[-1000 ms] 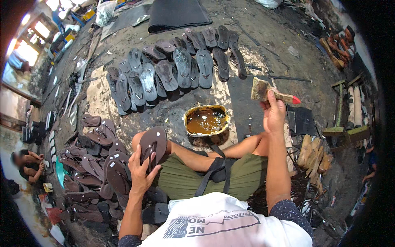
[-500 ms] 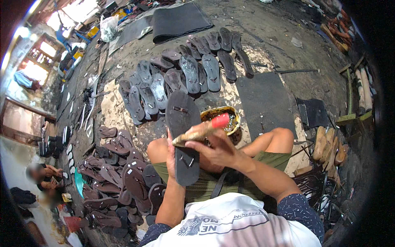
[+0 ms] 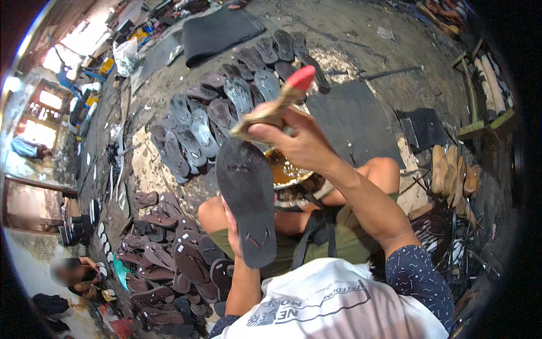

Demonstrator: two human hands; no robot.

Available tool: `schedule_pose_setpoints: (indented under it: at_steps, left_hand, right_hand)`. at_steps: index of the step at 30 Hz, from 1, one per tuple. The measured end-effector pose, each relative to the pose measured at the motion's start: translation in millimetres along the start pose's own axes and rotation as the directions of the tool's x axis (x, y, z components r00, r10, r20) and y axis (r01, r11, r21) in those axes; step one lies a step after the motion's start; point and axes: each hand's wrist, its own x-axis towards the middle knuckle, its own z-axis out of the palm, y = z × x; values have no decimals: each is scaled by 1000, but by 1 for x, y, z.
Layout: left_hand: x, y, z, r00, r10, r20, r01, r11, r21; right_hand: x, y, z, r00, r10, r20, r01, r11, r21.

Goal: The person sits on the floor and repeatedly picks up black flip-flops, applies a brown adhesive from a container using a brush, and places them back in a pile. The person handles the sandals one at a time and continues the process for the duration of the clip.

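The sandal point(image 3: 247, 198) was positioned upright above the lap, sole toward the camera; its far face was hidden. The left hand point(image 3: 232, 229) was clamped on the sandal from behind. Only a strip of that hand showed along the left edge; the placement of the other fingers could not be seen. The right hand point(image 3: 305, 141) was closed around the brush point(image 3: 275, 111), red handle end point(image 3: 301, 78) pointing up and away. The bristle end overlapped the sandal's upper end; contact between them could not be confirmed. The two hands were apart.

The tub point(image 3: 294, 183) of brown liquid stood beyond the sandal, its left part covered by the sandal and its upper part by the right hand and forearm. The brush and right hand also covered part of the sandal rows point(image 3: 203, 135). At left, beside the pile point(image 3: 189, 260) of sandals, a seated person's point(image 3: 76, 274) face was blurred. The left sleeve point(image 3: 224, 326) was cut off by the lower edge.
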Motion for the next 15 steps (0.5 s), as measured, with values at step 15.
schedule_pose_setpoints:
  at_steps: [15]
  left_hand:
    - [85, 13, -20, 996, 32, 82, 4, 911, -411]
  right_hand:
    - [-117, -3, 42, 970, -98, 222, 123, 987, -101]
